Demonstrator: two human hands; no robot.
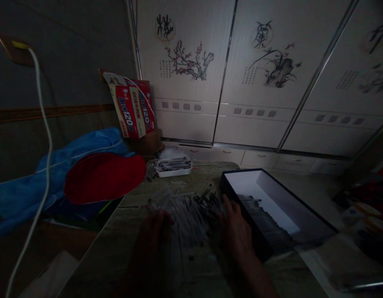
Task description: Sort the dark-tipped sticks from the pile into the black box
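Note:
A loose pile of slim, clear pen-like tubes (189, 215) with dark ends lies on the table between my hands. At the pile's left edge is my left hand (154, 229), deep in shadow, so how its fingers close is hard to see. My right hand (237, 227) reaches to the dark ends on the other side, its fingers extended and somewhat apart, with nothing clearly held. Just right of it stands an open dark box (290, 198) with a pale inside, where a row of similar tubes (262, 219) lies along the near side.
A white tray (175, 173) filled with similar sticks sits at the table's (104, 248) far end, beside plastic bags. A red round cushion (104, 178) and blue cloth (82, 149) lie to the left. Behind are a red-and-white carton (132, 109), a white cable (46, 165) and cabinet doors (185, 120).

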